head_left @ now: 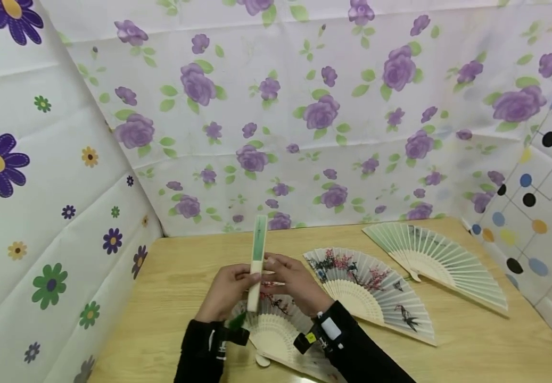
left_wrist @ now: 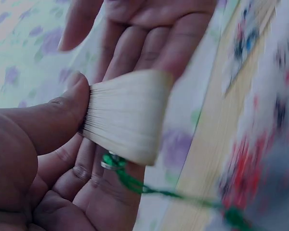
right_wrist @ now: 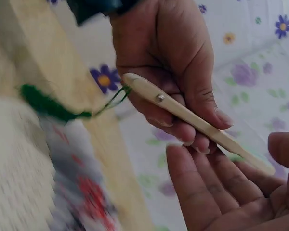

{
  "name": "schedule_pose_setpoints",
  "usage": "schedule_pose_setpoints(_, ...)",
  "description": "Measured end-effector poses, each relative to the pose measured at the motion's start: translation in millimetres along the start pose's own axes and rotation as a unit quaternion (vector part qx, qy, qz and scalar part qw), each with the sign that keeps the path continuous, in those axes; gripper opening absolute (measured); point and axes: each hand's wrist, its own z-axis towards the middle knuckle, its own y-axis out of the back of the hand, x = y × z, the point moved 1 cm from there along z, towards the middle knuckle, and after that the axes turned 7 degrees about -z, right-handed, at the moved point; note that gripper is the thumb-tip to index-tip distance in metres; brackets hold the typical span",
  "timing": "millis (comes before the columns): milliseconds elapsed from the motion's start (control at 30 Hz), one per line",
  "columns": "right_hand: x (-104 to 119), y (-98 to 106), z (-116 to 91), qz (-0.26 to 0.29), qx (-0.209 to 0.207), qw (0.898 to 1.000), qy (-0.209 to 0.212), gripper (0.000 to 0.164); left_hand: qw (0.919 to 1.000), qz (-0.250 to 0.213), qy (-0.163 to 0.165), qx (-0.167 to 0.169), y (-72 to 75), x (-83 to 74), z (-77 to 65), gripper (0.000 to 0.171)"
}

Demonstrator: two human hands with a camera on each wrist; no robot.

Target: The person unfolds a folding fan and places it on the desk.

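Note:
A folded hand fan [head_left: 258, 242] with pale ribs and a green upper part is held upright above the table. My left hand [head_left: 225, 292] grips its lower end between thumb and fingers. In the left wrist view the stacked ribs [left_wrist: 125, 115] show edge on. From the rivet end hangs a green tassel [right_wrist: 50, 103], seen in the right wrist view. My right hand [head_left: 299, 284] is beside the fan, its fingers extended and the palm turned toward it. In the right wrist view its fingertips [right_wrist: 180, 161] lie close to the left fingers; whether they touch the fan is unclear.
Below my hands lies a spread fan [head_left: 273, 335] with a blossom print, partly covered by them. To the right are another blossom-printed spread fan [head_left: 362, 298] and a pale green one [head_left: 441, 260]. Patterned cloth [head_left: 276, 117] walls surround the wooden table [head_left: 170, 276].

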Motion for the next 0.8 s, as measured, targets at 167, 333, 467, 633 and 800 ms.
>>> schedule_pose_setpoints(167, -0.8, 20.7, -11.8, -0.029, -0.038, 0.999, 0.016, 0.054, 0.9988, -0.033, -0.017, 0.031, -34.6, 2.4, 9.0, 0.034)
schedule_pose_setpoints(333, -7.6, 34.0, -20.1, -0.032, -0.070, 0.997, -0.004, 0.049, 0.9973, -0.055, -0.023, 0.042, -56.2, 5.6, 13.4, 0.034)
schedule_pose_setpoints(467, -13.0, 40.1, -22.7, -0.033, -0.077, 0.996, -0.009, 0.049, 0.9978, -0.042, -0.023, 0.045, -64.1, 8.2, 16.9, 0.032)
schedule_pose_setpoints(633, -14.9, 46.6, -21.2, -0.040, -0.092, 0.995, -0.007, 0.048, 0.9973, -0.031, -0.025, 0.062, -70.5, 6.8, 22.3, 0.030)
schedule_pose_setpoints(800, -15.5, 49.9, -19.1, -0.035, -0.119, 0.992, -0.019, 0.043, 0.9978, -0.027, -0.021, 0.057, -77.2, 5.6, 27.0, 0.028)
